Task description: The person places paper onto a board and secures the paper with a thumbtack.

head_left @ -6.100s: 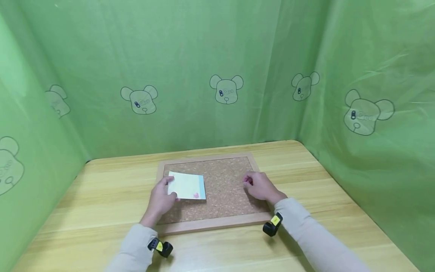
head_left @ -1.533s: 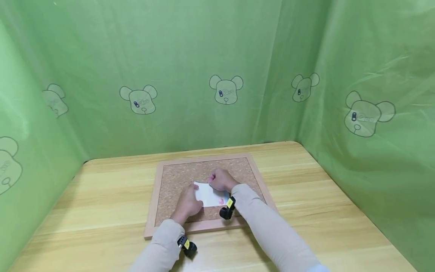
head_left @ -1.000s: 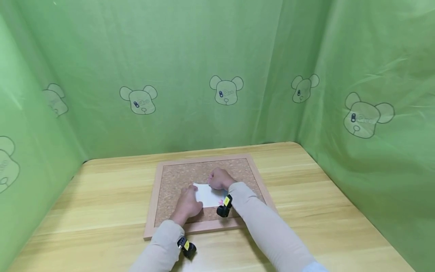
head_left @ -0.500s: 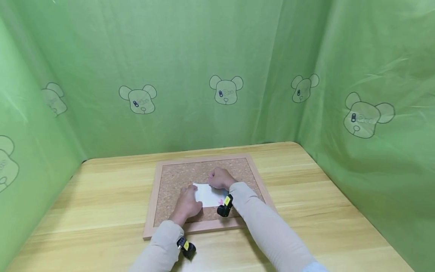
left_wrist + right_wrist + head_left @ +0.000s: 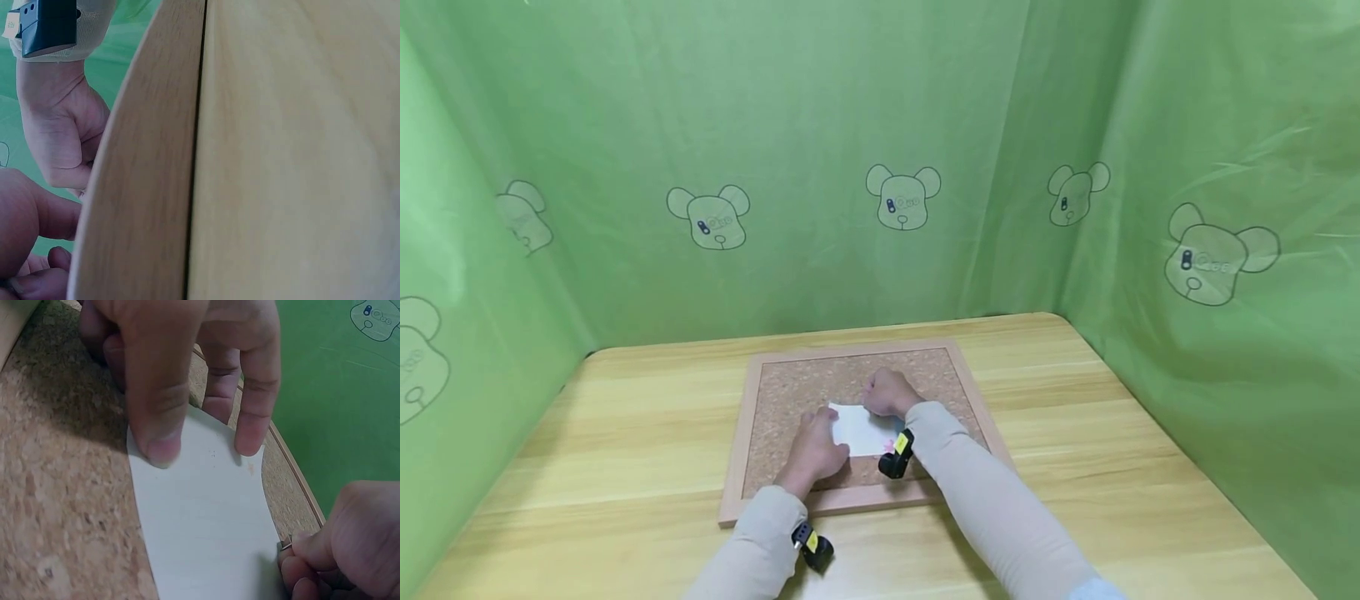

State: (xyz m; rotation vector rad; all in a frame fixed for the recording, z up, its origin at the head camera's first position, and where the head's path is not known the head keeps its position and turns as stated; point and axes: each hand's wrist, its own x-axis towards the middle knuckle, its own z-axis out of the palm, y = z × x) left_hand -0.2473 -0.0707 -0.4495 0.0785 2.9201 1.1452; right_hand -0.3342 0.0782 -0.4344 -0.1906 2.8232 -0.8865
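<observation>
A framed cork board (image 5: 790, 383) lies on the table with a pale sheet of note paper (image 5: 857, 433) over it. My left hand (image 5: 814, 450) holds the sheet's left end; in the right wrist view its thumb (image 5: 162, 447) and a fingertip rest on top, while another finger passes behind the edge. At the sheet's far edge, my right hand (image 5: 889, 394) pinches a small metal thumbtack (image 5: 286, 544), mostly hidden by its fingers. A pink figure shows at the paper's near right corner, beside the right sleeve. From the left wrist, the board's frame hides part of both hands.
Wooden table (image 5: 625, 450) surface surrounds the board on all sides. Green curtains (image 5: 820, 275) printed with bear heads stand behind and on both sides. Black cameras sit on both wrists, the right one (image 5: 895, 457) over the paper's near right corner.
Since the oldest frame, the left hand has brought the paper right and down to the board's middle, and the right hand has moved left to its far edge. Over the last second both hands stay almost still.
</observation>
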